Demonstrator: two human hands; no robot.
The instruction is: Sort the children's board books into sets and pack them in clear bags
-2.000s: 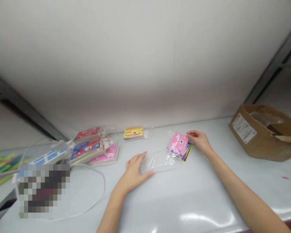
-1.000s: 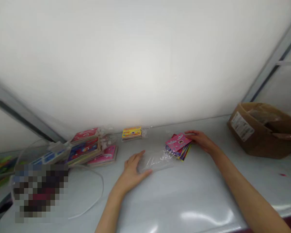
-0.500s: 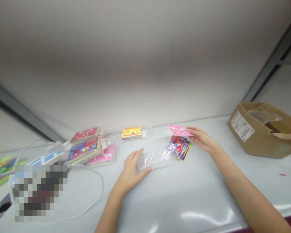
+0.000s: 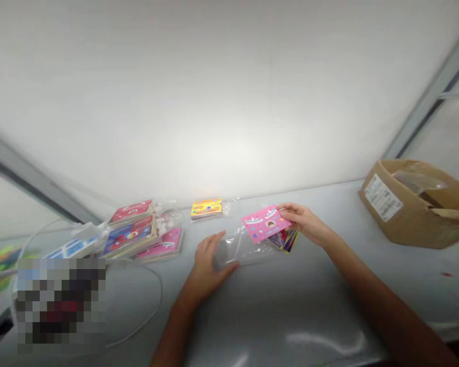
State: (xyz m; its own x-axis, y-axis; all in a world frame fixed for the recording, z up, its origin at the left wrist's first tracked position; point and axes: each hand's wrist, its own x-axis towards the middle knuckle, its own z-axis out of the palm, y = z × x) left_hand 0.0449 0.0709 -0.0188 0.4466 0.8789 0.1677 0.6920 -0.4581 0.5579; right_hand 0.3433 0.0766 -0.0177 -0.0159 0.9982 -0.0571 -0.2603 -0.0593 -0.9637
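Note:
My left hand (image 4: 207,262) curves around the near-left end of a clear plastic bag (image 4: 239,250), thumb on one edge and fingers on the other. In my right hand (image 4: 300,220), a pink printed card (image 4: 266,223) is pinched by its right corner, tilted above the bag's far end. Beneath that card lies a small fanned pile of colourful cards (image 4: 289,240), partly hidden. Whether the pile sits partly under the bag I cannot tell.
Bagged card stacks (image 4: 132,235) lie at the left, and a yellow bagged stack (image 4: 206,208) sits near the wall. A cardboard box (image 4: 413,214) stands at the right. A white cable (image 4: 158,300) loops beside a power strip (image 4: 74,247). A pixelated patch hides the lower left.
My right hand has moved slightly left, bringing the pink card over the bag and turning its printed face toward me. My left hand has stayed about where it was.

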